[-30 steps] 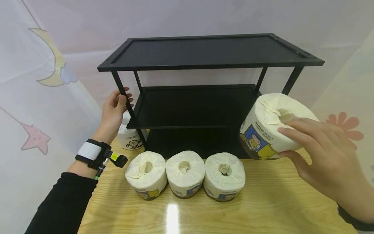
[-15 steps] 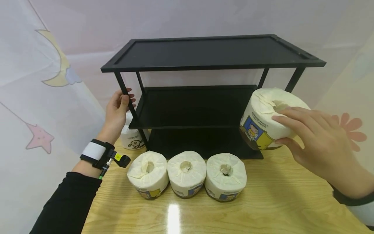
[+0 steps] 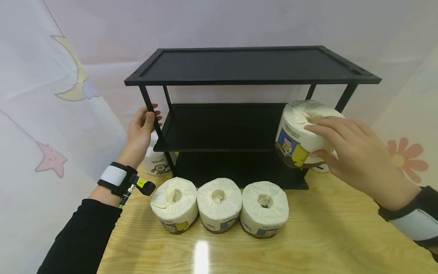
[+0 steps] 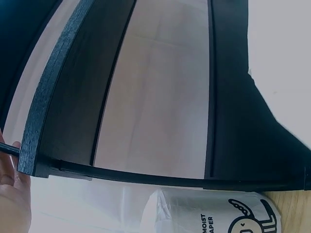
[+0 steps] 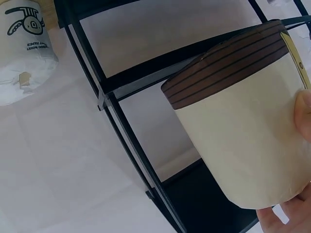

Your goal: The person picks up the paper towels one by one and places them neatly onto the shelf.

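My right hand [image 3: 359, 156] grips a wrapped toilet paper roll [image 3: 291, 133], with fingers over the top by the hole and the thumb on its side. The roll is raised, slightly tilted, in front of the right end of the black shelf rack's [image 3: 232, 66] middle shelf [image 3: 226, 127]. In the right wrist view, the roll's [image 5: 238, 136] brown-banded base faces up and left. My left hand [image 3: 138, 131] holds the rack's front left post [image 3: 149, 104], thumb in front and fingers behind. The left wrist view catches only part of that hand [image 4: 14, 194] at the post.
Three wrapped rolls stand in a row before the rack: left [image 3: 174, 205], middle [image 3: 219, 205], right [image 3: 264, 209]. Another roll [image 3: 157, 161] stands outside the rack's left side. One more [image 3: 321, 167] shows behind my right hand. All are on the wooden table [image 3: 239, 255].
My right hand has carried its roll left and up, closer to the middle shelf. A roll behind it has come into view. My left hand keeps its hold on the post.
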Tool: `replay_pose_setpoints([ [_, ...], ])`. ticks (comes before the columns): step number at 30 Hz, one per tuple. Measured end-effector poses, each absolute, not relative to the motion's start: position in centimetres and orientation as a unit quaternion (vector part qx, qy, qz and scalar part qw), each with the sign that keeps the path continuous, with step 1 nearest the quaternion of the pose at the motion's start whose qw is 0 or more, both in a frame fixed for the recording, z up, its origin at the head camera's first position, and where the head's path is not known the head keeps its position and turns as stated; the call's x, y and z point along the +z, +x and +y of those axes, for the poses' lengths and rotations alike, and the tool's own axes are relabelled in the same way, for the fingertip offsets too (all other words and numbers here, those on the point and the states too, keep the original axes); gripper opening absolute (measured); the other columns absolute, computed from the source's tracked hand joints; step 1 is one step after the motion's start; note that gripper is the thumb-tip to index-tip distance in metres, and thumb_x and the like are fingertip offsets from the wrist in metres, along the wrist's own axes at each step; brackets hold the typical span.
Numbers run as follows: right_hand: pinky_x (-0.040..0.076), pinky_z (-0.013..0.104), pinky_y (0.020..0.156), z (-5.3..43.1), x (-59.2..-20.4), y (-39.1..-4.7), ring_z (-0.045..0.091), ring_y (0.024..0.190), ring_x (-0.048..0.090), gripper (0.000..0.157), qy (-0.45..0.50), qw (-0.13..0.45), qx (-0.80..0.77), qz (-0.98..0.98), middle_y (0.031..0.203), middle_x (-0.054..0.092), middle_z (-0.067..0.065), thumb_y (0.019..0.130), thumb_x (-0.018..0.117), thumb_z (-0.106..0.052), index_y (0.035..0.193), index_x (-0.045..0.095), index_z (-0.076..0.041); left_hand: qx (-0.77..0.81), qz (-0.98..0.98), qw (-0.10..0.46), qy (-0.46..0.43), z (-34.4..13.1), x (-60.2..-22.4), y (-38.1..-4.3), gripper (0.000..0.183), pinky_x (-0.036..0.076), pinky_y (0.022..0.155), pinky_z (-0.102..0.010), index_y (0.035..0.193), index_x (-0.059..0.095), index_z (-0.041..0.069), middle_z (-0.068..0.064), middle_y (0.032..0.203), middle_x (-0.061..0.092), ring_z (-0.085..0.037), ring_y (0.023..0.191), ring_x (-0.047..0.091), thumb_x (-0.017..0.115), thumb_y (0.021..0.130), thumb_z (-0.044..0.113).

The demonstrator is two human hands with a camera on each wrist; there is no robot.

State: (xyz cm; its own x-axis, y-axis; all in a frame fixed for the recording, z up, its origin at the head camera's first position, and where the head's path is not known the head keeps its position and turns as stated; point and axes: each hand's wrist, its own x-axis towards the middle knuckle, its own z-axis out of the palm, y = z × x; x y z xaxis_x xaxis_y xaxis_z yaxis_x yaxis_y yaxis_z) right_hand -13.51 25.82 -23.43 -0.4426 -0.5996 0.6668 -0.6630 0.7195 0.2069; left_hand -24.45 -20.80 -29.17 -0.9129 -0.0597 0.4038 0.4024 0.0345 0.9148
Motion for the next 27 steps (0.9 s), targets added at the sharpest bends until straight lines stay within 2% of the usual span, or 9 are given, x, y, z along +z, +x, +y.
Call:
replay_pose_setpoints([
  [2,0.041,0.049,0.098,25.8,-23.3,-14.1,0.044,0.108,0.055,0.048,0.381,0.372,0.043,-0.845,0.127,0.060,0.021,0.099,0.058,-0.036,0.129,0.059,0.001,-0.680,-0.703,0.169,-0.119,-20.8,-29.3,-24.4,0.052,0.039,0.108,-0.047,0.135,0.054,0.010,-0.005,0.118,0.056,-0.025,0.115,0.053,0.053,0.093,0.042],
  [3,0.042,0.051,0.097,25.8,-23.2,-14.3,0.044,0.108,0.055,0.047,0.384,0.372,0.041,-0.844,0.126,0.060,0.021,0.093,0.069,-0.028,0.129,0.059,0.001,-0.679,-0.704,0.170,-0.118,-20.8,-29.3,-24.5,0.053,0.039,0.108,-0.046,0.136,0.053,0.009,-0.004,0.118,0.056,-0.024,0.114,0.053,0.053,0.094,0.041],
  [5,0.043,0.053,0.094,25.7,-23.1,-14.9,0.044,0.107,0.056,0.062,0.391,0.373,0.044,-0.840,0.125,0.061,0.022,0.073,0.083,-0.010,0.128,0.059,0.001,-0.679,-0.705,0.170,-0.116,-20.9,-29.3,-24.5,0.054,0.039,0.108,-0.046,0.137,0.052,0.008,-0.004,0.119,0.056,-0.027,0.116,0.052,0.053,0.094,0.041],
  [7,0.043,0.056,0.090,25.7,-22.9,-15.3,0.044,0.107,0.056,0.080,0.393,0.370,0.042,-0.841,0.123,0.061,0.023,0.052,0.088,0.003,0.127,0.059,0.002,-0.682,-0.702,0.169,-0.117,-20.9,-29.3,-24.6,0.053,0.038,0.109,-0.048,0.136,0.053,0.009,-0.005,0.119,0.056,-0.028,0.117,0.051,0.053,0.094,0.041],
  [8,0.043,0.056,0.089,25.7,-22.8,-15.4,0.044,0.107,0.056,0.082,0.392,0.368,0.040,-0.842,0.121,0.061,0.023,0.050,0.089,0.005,0.127,0.059,0.003,-0.685,-0.699,0.168,-0.119,-20.8,-29.3,-24.6,0.052,0.037,0.109,-0.048,0.136,0.054,0.010,-0.005,0.119,0.056,-0.028,0.117,0.051,0.054,0.094,0.041],
  [13,0.043,0.056,0.089,26.0,-22.3,-16.1,0.044,0.107,0.056,0.079,0.376,0.346,0.032,-0.859,0.117,0.062,0.025,0.054,0.091,0.005,0.126,0.057,0.005,-0.693,-0.690,0.166,-0.123,-20.9,-29.2,-24.7,0.052,0.037,0.110,-0.047,0.135,0.054,0.012,-0.008,0.121,0.055,-0.021,0.115,0.053,0.055,0.093,0.043],
  [18,0.045,0.059,0.089,25.9,-21.7,-16.4,0.045,0.107,0.056,0.079,0.364,0.323,0.034,-0.873,0.119,0.060,0.026,0.056,0.091,0.006,0.126,0.056,0.005,-0.696,-0.686,0.169,-0.125,-21.0,-29.2,-24.7,0.054,0.038,0.109,-0.043,0.136,0.054,0.012,-0.006,0.120,0.055,-0.022,0.116,0.052,0.056,0.092,0.044],
  [22,0.044,0.060,0.089,25.8,-21.3,-16.7,0.046,0.108,0.056,0.079,0.358,0.325,0.024,-0.875,0.121,0.060,0.025,0.058,0.091,0.001,0.128,0.056,0.004,-0.702,-0.680,0.174,-0.123,-21.1,-29.1,-24.6,0.058,0.037,0.110,-0.045,0.135,0.055,0.012,-0.004,0.118,0.057,-0.022,0.115,0.053,0.057,0.088,0.047],
  [27,0.045,0.057,0.085,25.8,-21.4,-16.9,0.045,0.104,0.058,0.077,0.355,0.343,0.011,-0.870,0.118,0.063,0.025,0.059,0.091,-0.001,0.128,0.058,0.003,-0.705,-0.676,0.172,-0.126,-21.3,-29.0,-24.5,0.058,0.035,0.111,-0.047,0.135,0.054,0.012,-0.009,0.121,0.055,-0.022,0.115,0.052,0.057,0.089,0.046],
])
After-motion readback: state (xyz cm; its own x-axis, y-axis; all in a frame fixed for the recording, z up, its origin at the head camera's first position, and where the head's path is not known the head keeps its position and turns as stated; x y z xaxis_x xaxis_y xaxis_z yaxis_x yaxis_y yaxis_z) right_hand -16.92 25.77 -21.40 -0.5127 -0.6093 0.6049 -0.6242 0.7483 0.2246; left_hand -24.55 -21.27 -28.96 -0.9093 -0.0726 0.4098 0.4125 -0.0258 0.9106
